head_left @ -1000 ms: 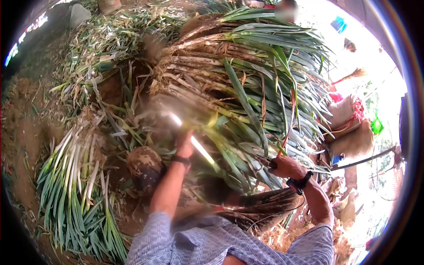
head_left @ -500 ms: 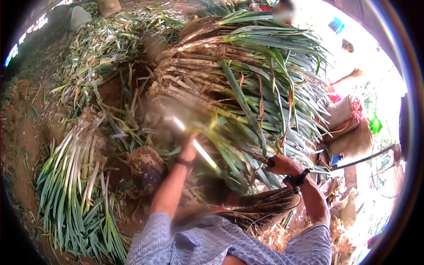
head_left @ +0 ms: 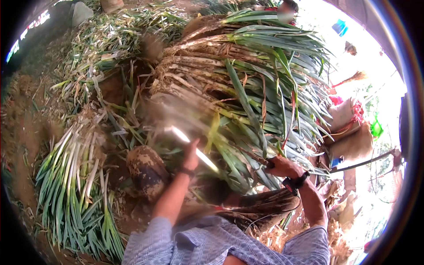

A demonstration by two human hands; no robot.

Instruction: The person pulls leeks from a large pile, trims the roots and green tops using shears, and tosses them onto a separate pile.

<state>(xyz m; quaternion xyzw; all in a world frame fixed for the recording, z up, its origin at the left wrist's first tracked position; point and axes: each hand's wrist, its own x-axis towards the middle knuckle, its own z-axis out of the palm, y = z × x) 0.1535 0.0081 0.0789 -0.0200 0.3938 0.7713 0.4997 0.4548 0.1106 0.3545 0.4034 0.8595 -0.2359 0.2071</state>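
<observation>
My left hand (head_left: pixel 191 158), a dark band at its wrist, is closed around a green onion (head_left: pixel 206 162) whose pale stalk shines as a bright strip. Its fingertips are slightly blurred. Farther right, my right hand (head_left: pixel 284 167) grips a thin dark stick-like tool (head_left: pixel 254 155) that slants up and left over the leaves; its kind does not show clearly. A large heap of green onions (head_left: pixel 247 88) lies just beyond both hands, roots to the left and leaves to the right. A yellowish leaf (head_left: pixel 213 131) stands out near my left hand.
A pile of cleaned green onions (head_left: pixel 77 176) lies on the ground at left. Trimmed leaves (head_left: pixel 119 39) cover the ground at upper left. My mud-spotted boot (head_left: pixel 147 170) is beside my left forearm. Sacks (head_left: pixel 351 143) stand at right; another person (head_left: pixel 287 11) is at the far top.
My left hand has shifted slightly right and its fingers now point more upward. The yellowish leaf shows more plainly. My right hand has barely moved.
</observation>
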